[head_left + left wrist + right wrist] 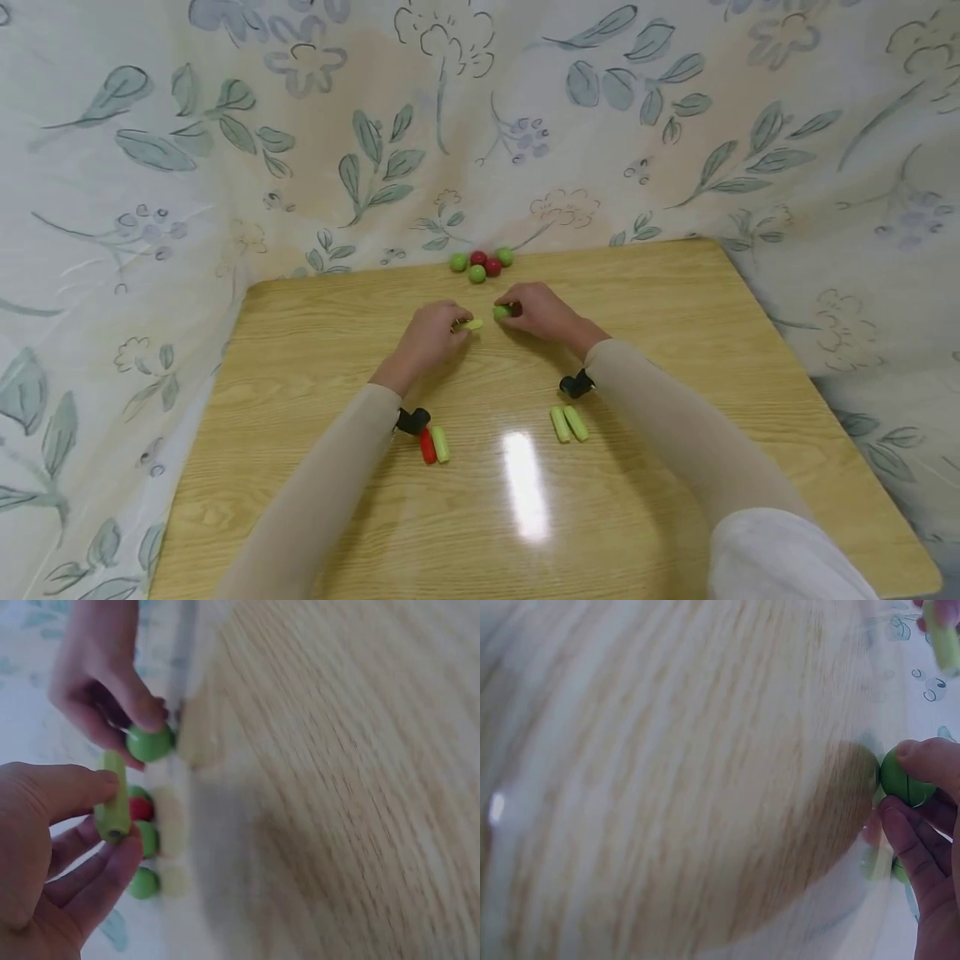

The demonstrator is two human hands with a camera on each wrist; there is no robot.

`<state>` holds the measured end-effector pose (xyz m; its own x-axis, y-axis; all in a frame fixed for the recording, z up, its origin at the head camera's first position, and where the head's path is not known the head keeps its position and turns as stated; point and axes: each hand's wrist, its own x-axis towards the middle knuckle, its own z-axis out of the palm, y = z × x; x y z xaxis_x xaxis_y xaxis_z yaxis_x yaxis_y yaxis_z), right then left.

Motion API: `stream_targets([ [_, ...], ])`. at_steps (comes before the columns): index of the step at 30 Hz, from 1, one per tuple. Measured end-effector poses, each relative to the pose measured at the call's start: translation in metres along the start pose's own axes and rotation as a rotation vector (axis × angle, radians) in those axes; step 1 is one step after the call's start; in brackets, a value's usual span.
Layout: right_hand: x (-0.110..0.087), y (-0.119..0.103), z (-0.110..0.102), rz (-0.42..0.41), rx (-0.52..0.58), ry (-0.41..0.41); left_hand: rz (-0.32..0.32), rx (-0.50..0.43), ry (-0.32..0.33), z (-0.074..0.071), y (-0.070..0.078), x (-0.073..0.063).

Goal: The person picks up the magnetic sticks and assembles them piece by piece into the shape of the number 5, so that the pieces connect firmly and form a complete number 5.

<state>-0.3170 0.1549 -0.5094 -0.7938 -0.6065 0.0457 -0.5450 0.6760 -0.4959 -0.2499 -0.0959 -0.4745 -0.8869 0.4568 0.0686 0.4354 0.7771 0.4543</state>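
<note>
My left hand (433, 333) pinches a short light-green stick (112, 799) between thumb and fingertips, over the far middle of the table. The stick's blunt end with a small dark spot faces the left wrist camera. To its right, my right hand (542, 310) grips a green ball (906, 778) with thumb and fingers, low over the tabletop. A thin dark line runs across the ball. Just beyond both hands, a cluster of green balls (477, 273) and red balls (492, 267) sits at the table's back edge.
On the wooden table (300, 367), a red stick (427, 447) and a light-green stick (441, 444) lie side by side below the left wrist. Two more light-green sticks (567, 424) lie near the right forearm. A floral cloth (480, 108) hangs behind the table.
</note>
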Motion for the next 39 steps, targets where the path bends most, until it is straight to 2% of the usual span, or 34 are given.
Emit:
stream_targets([
  [9, -0.001, -0.003, 0.0, 0.038, 0.031, 0.009, -0.016, -0.051, -0.031, 0.012, -0.019, 0.022],
  [16, 0.0, -0.001, 0.005, 0.037, 0.057, 0.025, -0.06, -0.134, 0.012, 0.026, -0.029, 0.033],
  [23, -0.001, 0.004, 0.011, 0.047, 0.168, 0.082, -0.067, -0.151, 0.032, 0.032, -0.027, 0.041],
  [33, -0.002, 0.01, 0.019, 0.067, 0.241, 0.114, -0.06, -0.144, 0.038, 0.035, -0.023, 0.044],
  [39, -0.007, 0.011, 0.022, 0.13, 0.304, 0.147, -0.058, -0.157, 0.037, 0.034, -0.022, 0.045],
])
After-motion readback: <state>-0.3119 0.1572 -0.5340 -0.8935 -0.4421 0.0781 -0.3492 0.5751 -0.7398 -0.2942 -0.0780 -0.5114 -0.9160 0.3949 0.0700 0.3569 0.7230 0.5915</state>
